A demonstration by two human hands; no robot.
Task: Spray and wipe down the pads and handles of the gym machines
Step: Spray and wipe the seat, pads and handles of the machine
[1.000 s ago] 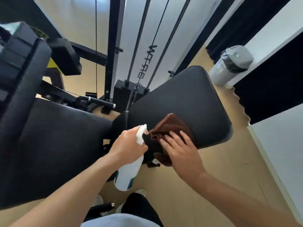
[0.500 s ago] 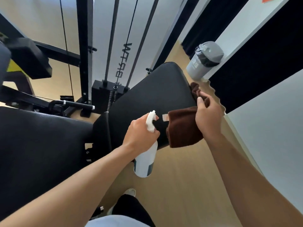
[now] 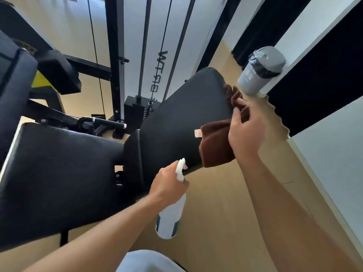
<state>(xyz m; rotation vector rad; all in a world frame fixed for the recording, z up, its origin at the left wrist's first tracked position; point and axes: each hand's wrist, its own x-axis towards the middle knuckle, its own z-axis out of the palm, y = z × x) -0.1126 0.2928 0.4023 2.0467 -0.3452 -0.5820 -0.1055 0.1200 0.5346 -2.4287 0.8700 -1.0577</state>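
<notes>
Step in hand: wiping the angled bench pad [image 3: 182, 118], which runs from screen centre up toward 1 o'clock; judged part-way done, since the cloth sits at the pad's right edge only.
Right hand [image 3: 245, 132]: at 2 o'clock from centre, fingers [image 3: 236, 112] curled and clamped on the brown cloth [image 3: 216, 146], which drapes over the pad's right side and bunches up along the edge toward 1 o'clock.
Left hand [image 3: 167, 185]: at 6 o'clock from centre, fingers wrapped tight round the neck of the white spray bottle [image 3: 170, 216]; its nozzle points up at the pad's lower edge, and the body hangs below the hand.
Flat seat pad [image 3: 59, 173]: at 9 o'clock, touching nothing held; no cloth on it.
Handles: a black grip bar [image 3: 106, 122] lies at 10 o'clock, behind the pads, well apart from both hands.
Grey bin [image 3: 261, 69]: at 2 o'clock on the floor by the wall, just beyond the cloth.
Doing it well: probably flatten the cloth under the palm rather than pinching it, draw long overlapping strokes down the pad, and wrap the side edges.
Watch for: the bottle knocking the pad's lower edge; a bunched cloth likely skips patches.
</notes>
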